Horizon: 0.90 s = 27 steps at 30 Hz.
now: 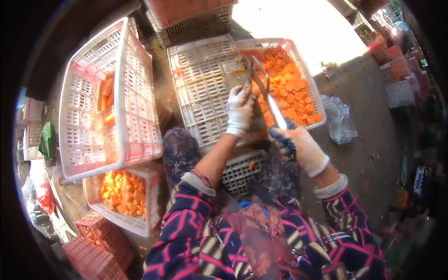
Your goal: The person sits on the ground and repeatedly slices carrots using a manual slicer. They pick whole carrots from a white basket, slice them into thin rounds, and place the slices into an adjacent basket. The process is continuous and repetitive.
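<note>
My right hand [297,145], in a white glove with a dark blue palm, is closed around the handle of a metal cutting tool [271,101] with a bent frame. The tool's far end meets a metal-topped block [235,74] on an upturned white plastic crate [201,87]. My left hand [240,108], in a similar glove, is beside the block near the blade; its fingers are bent, and whether they hold a carrot is unclear. Under and to the right of the tool, a pink-white crate [316,101] is full of orange carrot slices [288,84].
A tilted white crate [138,105] with a few whole carrots [106,91] stands left. Below it, another crate [115,218] holds cut carrot pieces [122,192]. Red crates [92,260] are at lower left, stacked crates [196,26] at the top. A clear plastic bag [337,119] lies right.
</note>
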Motion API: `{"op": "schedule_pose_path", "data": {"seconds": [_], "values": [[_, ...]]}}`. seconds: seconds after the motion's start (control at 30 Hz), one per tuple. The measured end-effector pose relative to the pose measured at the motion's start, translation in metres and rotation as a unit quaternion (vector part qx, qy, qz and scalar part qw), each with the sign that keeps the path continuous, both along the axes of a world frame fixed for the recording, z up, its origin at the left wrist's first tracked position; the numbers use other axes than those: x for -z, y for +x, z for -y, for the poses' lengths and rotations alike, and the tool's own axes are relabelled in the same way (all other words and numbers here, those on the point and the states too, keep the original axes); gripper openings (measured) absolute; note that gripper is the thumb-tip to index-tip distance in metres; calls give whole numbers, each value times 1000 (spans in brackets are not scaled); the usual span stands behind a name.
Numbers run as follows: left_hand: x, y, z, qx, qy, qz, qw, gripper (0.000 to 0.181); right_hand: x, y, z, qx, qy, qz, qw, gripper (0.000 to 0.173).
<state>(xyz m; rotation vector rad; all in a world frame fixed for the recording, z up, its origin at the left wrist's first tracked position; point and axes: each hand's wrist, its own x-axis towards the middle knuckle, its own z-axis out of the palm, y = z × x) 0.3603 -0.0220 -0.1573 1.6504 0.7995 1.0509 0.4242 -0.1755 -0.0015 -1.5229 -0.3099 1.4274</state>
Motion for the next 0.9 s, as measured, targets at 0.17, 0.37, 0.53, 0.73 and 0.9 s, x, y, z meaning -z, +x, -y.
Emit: {"op": "schedule_pose_path", "data": {"seconds": [0.17, 0.37, 0.53, 0.73, 0.9], "values": [[4, 5, 1, -11, 11, 16, 1000, 39, 62, -22, 11, 37, -90, 125, 987, 47], [2, 8, -3, 6, 1, -4, 1000, 39, 126, -15, 25, 62, -52, 178, 981, 41], [13, 6, 1, -15, 25, 25, 999, 38, -29, -4, -7, 17, -44, -98, 994, 13], [5, 9, 2, 3, 0, 44, 999, 35, 59, -23, 13, 53, -74, 44, 995, 49], [-3, 10, 1, 19, -45, 32, 998, 34, 136, -19, 30, 48, -77, 183, 979, 63]]}}
